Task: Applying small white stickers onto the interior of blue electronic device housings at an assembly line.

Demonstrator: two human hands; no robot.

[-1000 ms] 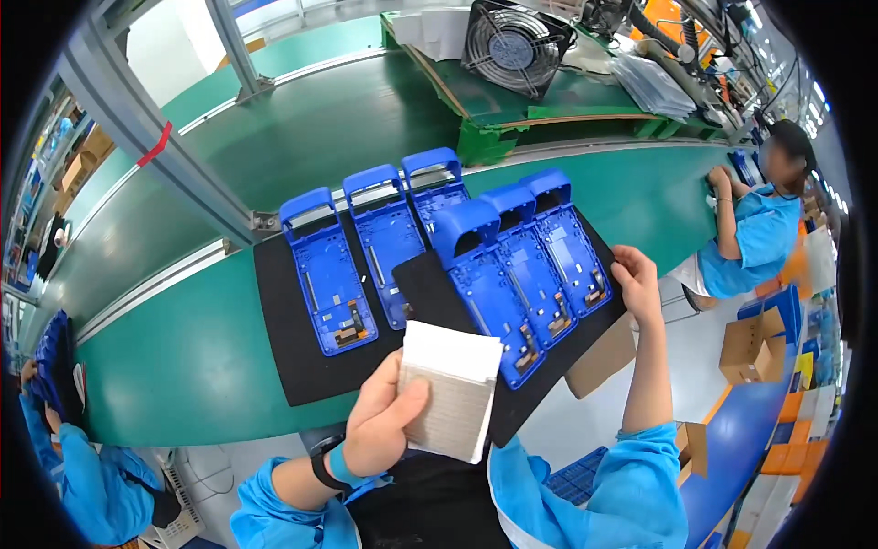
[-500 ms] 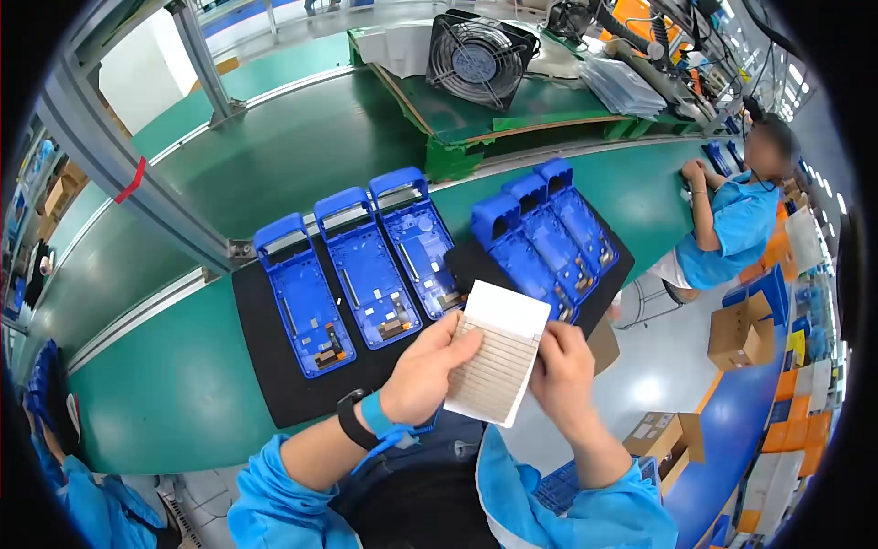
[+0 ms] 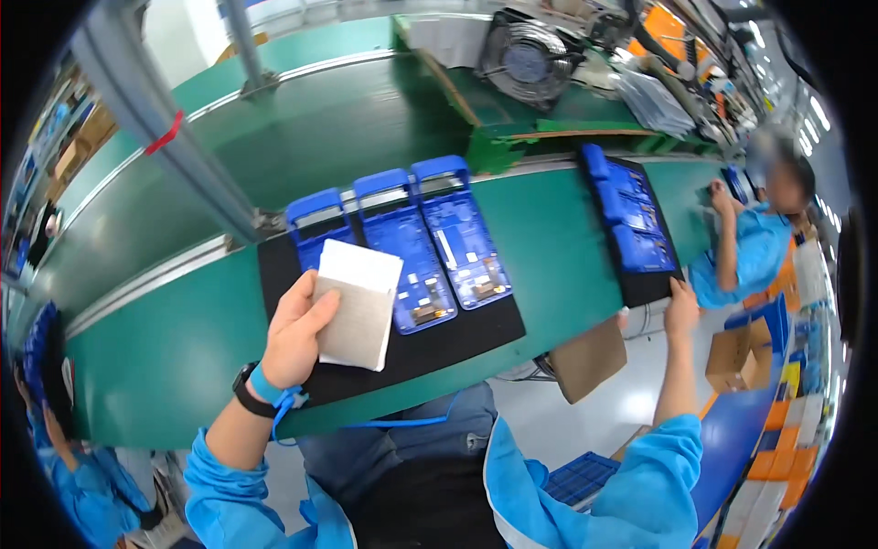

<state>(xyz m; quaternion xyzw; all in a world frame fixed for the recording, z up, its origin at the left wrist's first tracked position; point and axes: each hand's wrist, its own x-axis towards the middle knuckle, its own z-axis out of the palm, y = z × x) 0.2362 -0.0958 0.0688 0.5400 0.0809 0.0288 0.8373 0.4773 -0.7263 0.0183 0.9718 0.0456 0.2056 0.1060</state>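
Note:
My left hand [image 3: 294,340] is closed on a stack of white sheets [image 3: 358,320] with a beige, lined lower part, thumb on top. The sheets partly cover the leftmost of three blue plastic housings [image 3: 462,242], which lie open side up on a black mat [image 3: 457,331] and show small circuit parts. Off to the right, my right hand [image 3: 679,311] grips the near corner of a second black mat [image 3: 647,291]. Three more blue housings [image 3: 643,249] lie on that mat in a row. A blue band and a dark watch circle my left wrist.
A green bench [image 3: 540,265] runs across the view. Behind it stands a shelf with a round fan [image 3: 526,64] and bagged sheets [image 3: 657,101]. A co-worker [image 3: 759,229] sits at the right, another at the far left. Cardboard boxes [image 3: 739,355] stand at right.
The right-hand mat and its housings have slid right, away from the other mat. My right hand has left the sheets and gone to that mat; my left hand has moved left with the sheets.

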